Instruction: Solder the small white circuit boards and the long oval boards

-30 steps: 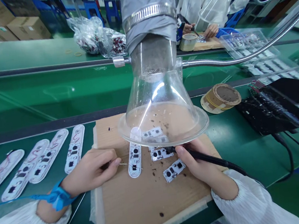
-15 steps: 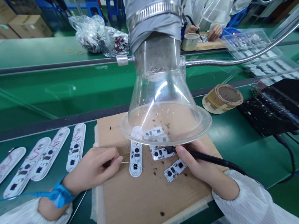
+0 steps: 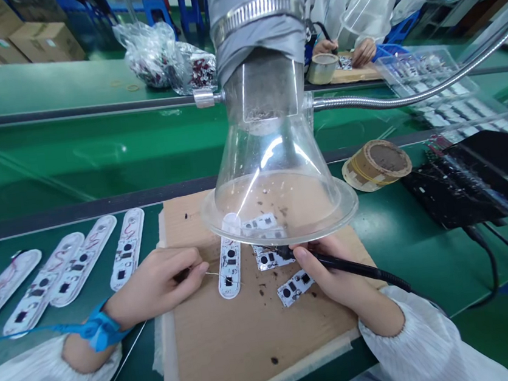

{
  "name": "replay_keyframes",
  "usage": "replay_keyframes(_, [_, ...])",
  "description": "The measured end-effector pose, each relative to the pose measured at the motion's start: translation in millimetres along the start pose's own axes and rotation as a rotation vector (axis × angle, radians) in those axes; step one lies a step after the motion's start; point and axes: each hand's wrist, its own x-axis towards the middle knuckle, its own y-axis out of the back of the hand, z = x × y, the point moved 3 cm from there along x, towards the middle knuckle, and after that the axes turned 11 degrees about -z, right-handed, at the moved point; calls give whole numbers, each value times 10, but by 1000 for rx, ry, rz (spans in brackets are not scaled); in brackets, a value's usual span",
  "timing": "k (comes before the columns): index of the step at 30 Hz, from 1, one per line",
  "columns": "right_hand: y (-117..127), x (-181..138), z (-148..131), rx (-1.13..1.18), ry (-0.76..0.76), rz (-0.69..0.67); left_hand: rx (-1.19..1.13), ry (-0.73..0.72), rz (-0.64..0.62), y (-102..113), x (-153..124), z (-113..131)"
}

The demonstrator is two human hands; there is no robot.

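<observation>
White oblong circuit boards are lying in a slanted row on the green bench, four of them, just left of the person's left hand. A blue wrist strap is circling that wrist. The left hand is closed in a pinch on a thin wire, which is reaching across a long white board lying on a cardboard pad. Beside it, a small rectangular board is sitting by the tip of a black soldering iron; whether they are touching is hidden by the rim of a clear fume hood, which is hanging just above the pad. The right hand is gripping the iron like a pen, with another small board lying beside its fingers. Further right, a brown tape roll is standing on the bench near a black mat. Beyond, a co-worker's hands are working at the far bench.
</observation>
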Motion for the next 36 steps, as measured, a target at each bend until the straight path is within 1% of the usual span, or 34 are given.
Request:
replay_keyframes(5, [-8, 32, 1, -49, 45, 29, -15, 3, 13, -1, 10, 3])
replay_keyframes(10, [-24, 46, -27, -79, 60, 8, -14, 14, 8, -9, 1, -5])
replay_keyframes(21, [-9, 66, -98, -91, 55, -22, -15, 29, -11, 8, 13, 6])
replay_keyframes(30, [-17, 59, -77, -61, 40, -13, -30, 25, -3, 27, 25, 15])
replay_keyframes(36, [-12, 63, -79, -61, 20, -1, -30, 53, -12, 12, 10, -7])
